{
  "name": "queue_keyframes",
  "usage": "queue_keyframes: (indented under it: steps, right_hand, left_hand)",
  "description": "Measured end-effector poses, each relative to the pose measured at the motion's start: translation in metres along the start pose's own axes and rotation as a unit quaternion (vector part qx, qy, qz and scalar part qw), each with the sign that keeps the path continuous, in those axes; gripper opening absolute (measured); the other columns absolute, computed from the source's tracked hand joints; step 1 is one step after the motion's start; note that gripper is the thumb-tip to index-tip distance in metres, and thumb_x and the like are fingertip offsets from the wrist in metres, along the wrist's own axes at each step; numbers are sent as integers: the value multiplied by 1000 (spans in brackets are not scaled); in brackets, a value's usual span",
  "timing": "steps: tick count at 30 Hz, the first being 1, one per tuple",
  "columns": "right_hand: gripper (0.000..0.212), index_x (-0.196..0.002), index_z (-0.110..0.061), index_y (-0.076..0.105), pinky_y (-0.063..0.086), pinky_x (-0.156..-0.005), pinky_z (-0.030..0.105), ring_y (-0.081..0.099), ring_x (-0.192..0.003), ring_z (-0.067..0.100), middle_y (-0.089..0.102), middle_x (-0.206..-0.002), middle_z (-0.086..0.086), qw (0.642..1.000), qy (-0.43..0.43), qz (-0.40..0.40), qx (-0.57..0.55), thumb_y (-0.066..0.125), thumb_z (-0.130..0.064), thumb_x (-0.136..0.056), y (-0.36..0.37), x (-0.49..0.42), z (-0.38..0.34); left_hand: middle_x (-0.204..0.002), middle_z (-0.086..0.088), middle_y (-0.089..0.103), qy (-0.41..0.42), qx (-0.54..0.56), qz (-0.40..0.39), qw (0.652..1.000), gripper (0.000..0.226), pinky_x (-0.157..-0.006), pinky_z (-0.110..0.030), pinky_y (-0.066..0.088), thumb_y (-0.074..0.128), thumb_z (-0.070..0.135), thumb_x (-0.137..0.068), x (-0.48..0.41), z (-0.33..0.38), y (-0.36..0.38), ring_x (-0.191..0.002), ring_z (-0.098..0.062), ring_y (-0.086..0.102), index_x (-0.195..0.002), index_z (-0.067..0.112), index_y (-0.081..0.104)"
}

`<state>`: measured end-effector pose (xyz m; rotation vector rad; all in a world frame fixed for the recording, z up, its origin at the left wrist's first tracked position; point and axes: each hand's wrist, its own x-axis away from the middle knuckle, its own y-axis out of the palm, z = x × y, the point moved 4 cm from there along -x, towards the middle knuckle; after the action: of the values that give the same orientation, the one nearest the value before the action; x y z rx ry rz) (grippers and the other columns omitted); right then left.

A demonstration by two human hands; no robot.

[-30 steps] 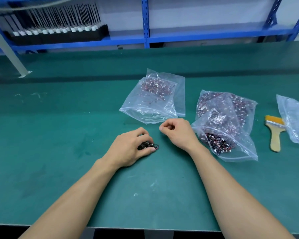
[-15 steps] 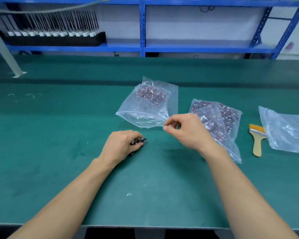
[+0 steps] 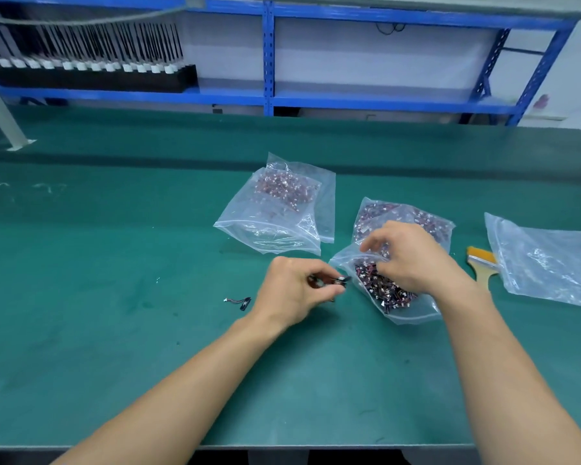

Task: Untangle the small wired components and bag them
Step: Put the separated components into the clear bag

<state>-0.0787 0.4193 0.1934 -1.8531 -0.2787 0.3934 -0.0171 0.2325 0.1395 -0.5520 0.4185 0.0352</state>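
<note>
**A:** From the head view, what do we hold over the green surface (image 3: 114, 313)?

**B:** Our left hand (image 3: 292, 292) pinches a small dark clump of wired components (image 3: 332, 281) between thumb and fingertips. It is just short of the open bag (image 3: 406, 313), which lies at three o'clock from it.

**A:** And the other?

**B:** Our right hand (image 3: 416, 263) sits on that bag, fingers curled round its raised upper lip; the fingertips are blurred. Inside we see a heap (image 3: 379, 286) of dark, red-wired pieces.

**A:** Anything loose?

**B:** One stray component (image 3: 239, 301) lies on the surface at nine o'clock from the left hand, apart from it.

**A:** What else do we see?

**B:** A second bag (image 3: 275, 226) of pinkish parts lies at twelve o'clock from the left hand. A third bag (image 3: 420, 213) touches the open one on its far side. A fourth bag (image 3: 544, 266) lies at three o'clock from the right hand. A brush (image 3: 480, 263) lies between them, its bristle end just beside the fourth bag. Blue shelving (image 3: 269, 62) runs along the far edge, with a black rack (image 3: 91, 78) at eleven o'clock.
</note>
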Motion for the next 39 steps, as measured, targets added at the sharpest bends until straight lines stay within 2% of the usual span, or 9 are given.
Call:
queue_keyframes:
  steps: [3, 8, 11, 15, 20, 26, 31, 36, 39]
  right_hand:
    - [31, -90, -35, 71, 45, -75, 28, 51, -71, -1, 64, -89, -16, 997, 14, 53, -48, 67, -6, -82, -4, -3, 0]
    - [27, -82, -35, 71, 39, -63, 22, 54, -65, -4, 56, -56, -30, 983, 64, 128, -111, 66, -9, -83, -22, -2, 9]
    - [27, -78, -38, 69, 34, -60, 18, 51, -65, -18, 51, -58, -44, 985, 55, 109, -121, 68, -12, -84, -25, -1, 8]
    - [31, -74, -42, 64, 41, -69, 26, 51, -65, -8, 60, -67, -28, 988, 49, 94, -110, 65, -12, -82, -19, -2, 6]
    - [24, -81, -39, 70, 45, -74, 27, 49, -68, -5, 64, -77, -26, 990, 34, 97, -99, 66, -15, -82, -11, -5, 5]
    - [20, -82, -38, 70, 46, -75, 30, 49, -71, -1, 66, -88, -21, 993, 24, 82, -80, 67, -18, -85, 5, -9, -1]
    - [15, -82, -38, 71, 40, -69, 27, 47, -68, -10, 64, -82, -27, 993, 35, 84, -80, 69, -23, -85, 10, -12, -1]
    - [16, -82, -37, 72, 45, -72, 29, 48, -69, -8, 62, -80, -29, 992, 34, 79, -88, 69, -22, -85, 11, -12, -1]
    - [17, -83, -36, 73, 41, -68, 27, 48, -66, -8, 60, -75, -30, 992, 33, 78, -97, 68, -20, -85, 12, -11, -2]
  left_hand:
    - [-62, 7, 67, -10, 8, -23, 1000, 12, -60, -14, 40, 86, 21, -72, -20, 31, 49, -54, -2, 50, -82, 20, 80]
    - [-80, -3, 73, 5, -25, 27, 999, 17, -61, -24, 36, 82, 23, -78, -45, 51, 80, -65, -13, 51, -91, 15, 76]
    - [-101, -6, 73, 53, -58, -10, 997, 28, -75, -37, 48, 79, 18, -82, -42, 50, 86, -90, -26, 65, -108, 12, 70]
    - [-132, -10, 62, 144, -115, -57, 981, 39, -90, -41, 49, 67, 2, -85, -34, 46, 78, -120, -30, 56, -123, 6, 64]
    - [-126, -1, 68, 200, -81, -48, 975, 35, -95, -40, 51, 65, 3, -89, -14, 41, 48, -120, -20, 60, -123, 11, 68]
    - [-103, 12, 67, 43, -153, 22, 987, 24, -88, -35, 51, 71, 19, -88, 13, -7, -29, -92, -9, 59, -112, 21, 69]
    - [-104, 16, 50, -207, -334, -68, 917, 23, -78, -31, 44, 59, 36, -80, 36, -52, -79, -103, -11, 51, -103, 37, 59]
    - [-88, 17, 54, -193, -304, -134, 923, 22, -81, -32, 50, 52, 17, -86, 42, -53, -78, -88, -12, 55, -83, 39, 58]
    - [-81, 19, 55, -172, -302, -150, 926, 26, -78, -30, 49, 52, 14, -91, 38, -49, -72, -82, -9, 55, -87, 38, 61]
